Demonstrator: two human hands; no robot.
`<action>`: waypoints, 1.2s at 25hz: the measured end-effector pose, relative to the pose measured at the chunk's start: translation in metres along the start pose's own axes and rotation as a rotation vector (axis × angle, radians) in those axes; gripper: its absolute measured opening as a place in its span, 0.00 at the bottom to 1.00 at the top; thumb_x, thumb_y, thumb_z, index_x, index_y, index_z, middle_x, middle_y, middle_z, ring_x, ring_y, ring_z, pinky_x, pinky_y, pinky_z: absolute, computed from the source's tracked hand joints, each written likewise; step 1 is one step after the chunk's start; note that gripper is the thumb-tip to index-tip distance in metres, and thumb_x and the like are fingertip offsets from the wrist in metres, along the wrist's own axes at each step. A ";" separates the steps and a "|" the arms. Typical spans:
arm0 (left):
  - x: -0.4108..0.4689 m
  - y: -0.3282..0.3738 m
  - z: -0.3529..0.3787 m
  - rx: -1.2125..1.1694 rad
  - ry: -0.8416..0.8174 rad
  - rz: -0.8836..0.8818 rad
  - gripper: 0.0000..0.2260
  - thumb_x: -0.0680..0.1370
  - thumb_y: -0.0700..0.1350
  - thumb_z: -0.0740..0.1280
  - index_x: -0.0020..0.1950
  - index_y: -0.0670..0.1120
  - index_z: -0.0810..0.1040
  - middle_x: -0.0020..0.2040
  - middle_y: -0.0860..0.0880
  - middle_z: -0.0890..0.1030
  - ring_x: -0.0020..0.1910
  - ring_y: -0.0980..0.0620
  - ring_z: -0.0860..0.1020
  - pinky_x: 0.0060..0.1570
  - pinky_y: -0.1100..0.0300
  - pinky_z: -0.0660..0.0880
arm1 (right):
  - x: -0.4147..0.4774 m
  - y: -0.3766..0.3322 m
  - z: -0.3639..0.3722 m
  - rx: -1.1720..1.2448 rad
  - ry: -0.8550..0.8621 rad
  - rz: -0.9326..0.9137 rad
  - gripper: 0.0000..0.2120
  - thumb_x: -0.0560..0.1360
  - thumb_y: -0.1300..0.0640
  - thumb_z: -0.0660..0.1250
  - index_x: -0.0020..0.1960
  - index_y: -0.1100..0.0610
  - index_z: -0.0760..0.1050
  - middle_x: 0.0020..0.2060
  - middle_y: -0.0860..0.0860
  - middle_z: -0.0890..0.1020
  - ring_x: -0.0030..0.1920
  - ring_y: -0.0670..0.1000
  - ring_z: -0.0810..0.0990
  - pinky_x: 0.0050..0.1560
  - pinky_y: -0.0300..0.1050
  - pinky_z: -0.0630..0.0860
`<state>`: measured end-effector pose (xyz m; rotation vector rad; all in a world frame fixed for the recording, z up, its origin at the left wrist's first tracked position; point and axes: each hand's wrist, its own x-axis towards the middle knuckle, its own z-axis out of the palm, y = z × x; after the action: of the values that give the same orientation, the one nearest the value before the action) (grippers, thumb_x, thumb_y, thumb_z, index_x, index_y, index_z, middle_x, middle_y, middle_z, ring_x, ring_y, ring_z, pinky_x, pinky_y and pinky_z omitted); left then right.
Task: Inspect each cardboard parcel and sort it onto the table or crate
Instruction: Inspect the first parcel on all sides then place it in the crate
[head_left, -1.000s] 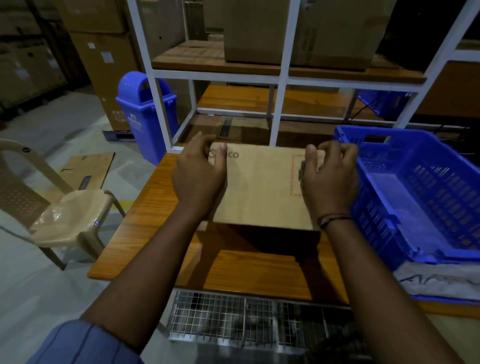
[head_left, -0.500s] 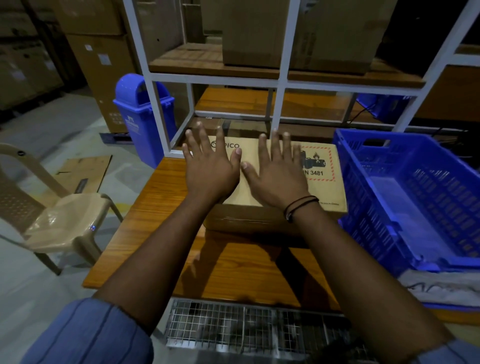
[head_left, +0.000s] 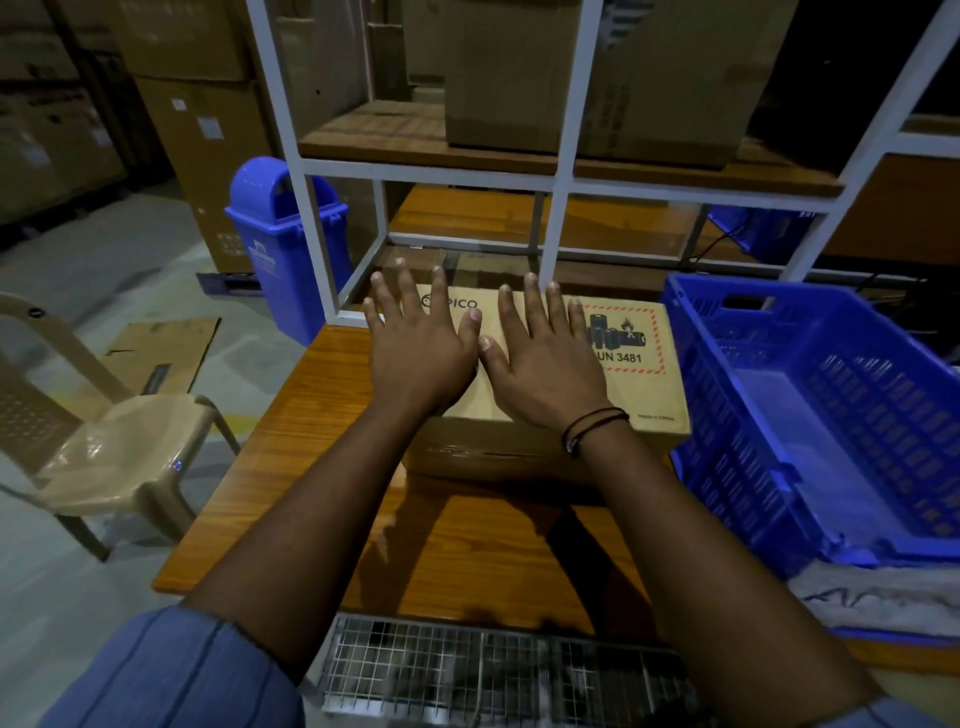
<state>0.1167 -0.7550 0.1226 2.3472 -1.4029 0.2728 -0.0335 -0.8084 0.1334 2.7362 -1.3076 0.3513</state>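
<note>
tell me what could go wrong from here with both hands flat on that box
The left hand and right hand lie flat on the parcel, gripping nothing, so lifting from here may let it slip. Its UN 3481 battery label suggests a drop could be hazardous. The blue crate stands close on its right; a sideways push might knock it.

the top of the cardboard parcel (head_left: 644, 400) reads "pico" beside a round logo, just past the fingers of the left hand (head_left: 421, 353). further right, a red-hatched label (head_left: 628, 338) shows batteries and a flame above "un 3481". tiny print at the parcel's near right corner looks like "made in china". the white print on the blue bin (head_left: 283, 244) is too blurred to read.
</note>
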 end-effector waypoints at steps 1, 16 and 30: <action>0.000 0.000 0.000 -0.005 0.000 0.000 0.32 0.85 0.65 0.44 0.86 0.51 0.46 0.84 0.39 0.41 0.83 0.35 0.40 0.80 0.37 0.43 | 0.000 0.004 -0.001 0.007 -0.011 0.014 0.35 0.84 0.35 0.39 0.85 0.50 0.38 0.83 0.56 0.38 0.83 0.57 0.35 0.81 0.60 0.36; 0.002 0.001 -0.001 -0.022 0.002 -0.016 0.33 0.84 0.66 0.45 0.86 0.51 0.49 0.85 0.40 0.46 0.83 0.34 0.43 0.80 0.37 0.45 | -0.007 0.036 -0.004 0.033 -0.015 0.121 0.36 0.83 0.31 0.39 0.85 0.48 0.38 0.84 0.55 0.38 0.83 0.56 0.34 0.81 0.59 0.34; 0.001 0.000 -0.010 -0.099 -0.062 0.001 0.32 0.84 0.66 0.47 0.86 0.55 0.47 0.86 0.44 0.43 0.83 0.34 0.44 0.79 0.34 0.52 | -0.023 0.078 -0.011 0.086 -0.001 0.238 0.37 0.81 0.28 0.41 0.85 0.43 0.40 0.84 0.53 0.39 0.83 0.56 0.37 0.79 0.68 0.39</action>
<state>0.1175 -0.7512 0.1319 2.2924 -1.4133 0.1290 -0.1101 -0.8386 0.1368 2.6508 -1.6605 0.4340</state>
